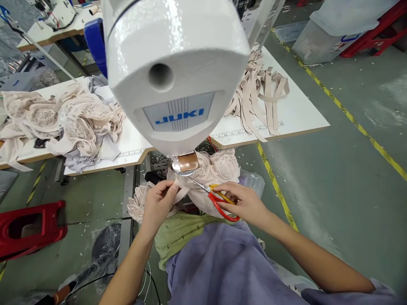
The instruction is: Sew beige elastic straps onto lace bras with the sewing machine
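A beige lace bra (pixel 225 166) lies under the head of a white sewing machine (pixel 178 80). My left hand (pixel 160 201) pinches a beige strap or band of it just left of the metal-and-brown needle guard (pixel 187 163). In my right hand (pixel 243 201) is a pair of scissors (pixel 219 202) with red and yellow handles, their blades pointing up-left at the fabric near the guard. The blade tips meet the cloth's edge; whether they are cutting cannot be made out. More gathered lace (pixel 139 201) hangs left of my left hand.
Beige lace bras (pixel 85 114) are heaped on the left side of the white table (pixel 132 154). Cut beige strips (pixel 254 97) lie on the right side. Red stools (pixel 30 228) and a lidded plastic bin (pixel 330 38) stand on the floor.
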Demonstrator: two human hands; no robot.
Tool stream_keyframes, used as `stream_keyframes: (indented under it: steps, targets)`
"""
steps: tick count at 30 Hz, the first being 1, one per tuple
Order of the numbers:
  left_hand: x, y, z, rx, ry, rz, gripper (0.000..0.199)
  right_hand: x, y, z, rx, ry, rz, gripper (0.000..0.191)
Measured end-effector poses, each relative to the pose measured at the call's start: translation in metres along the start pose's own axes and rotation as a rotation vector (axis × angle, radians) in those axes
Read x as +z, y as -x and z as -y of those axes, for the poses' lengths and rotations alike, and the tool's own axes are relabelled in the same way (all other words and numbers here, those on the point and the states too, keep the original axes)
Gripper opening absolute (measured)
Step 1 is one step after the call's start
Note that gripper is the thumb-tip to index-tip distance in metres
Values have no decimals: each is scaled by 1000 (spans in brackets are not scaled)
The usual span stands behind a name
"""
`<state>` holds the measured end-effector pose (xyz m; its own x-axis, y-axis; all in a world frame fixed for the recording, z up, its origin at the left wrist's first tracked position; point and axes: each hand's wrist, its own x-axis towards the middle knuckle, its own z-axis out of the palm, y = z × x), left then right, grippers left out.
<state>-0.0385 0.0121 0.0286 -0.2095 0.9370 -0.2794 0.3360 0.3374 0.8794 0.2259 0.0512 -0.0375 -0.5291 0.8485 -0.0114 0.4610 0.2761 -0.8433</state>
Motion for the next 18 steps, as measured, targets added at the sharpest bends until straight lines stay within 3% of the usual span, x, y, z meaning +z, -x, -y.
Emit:
stream_keyframes:
  steps: [3, 6, 9, 12, 15, 17, 18]
  targets:
    - [-1, -1, 9, 125, -149, -66, 23, -27, -9, -16, 47, 126, 3, 30]
    - [-1, -2, 11, 163, -198, -88, 21, -61, -46, -33, 116, 315, -144, 38]
    - [-4, -6, 1, 26, -61, 71, 21, -96, -101, -49, 139, 472, -281, 39]
    - [-7, -11, -9, -134, 218, 286, 29, -119, -141, -54, 54, 593, -224, 33]
    - [-4, -13, -8, -130, 280, 341, 32, -114, -136, -39, -47, 547, -309, 32]
    - [3, -11, -3, 5, 86, 227, 28, -95, -109, -21, -47, 361, -309, 32]
    - [9, -8, 0, 107, -39, 145, 26, -83, -93, -12, -57, 241, -182, 31]
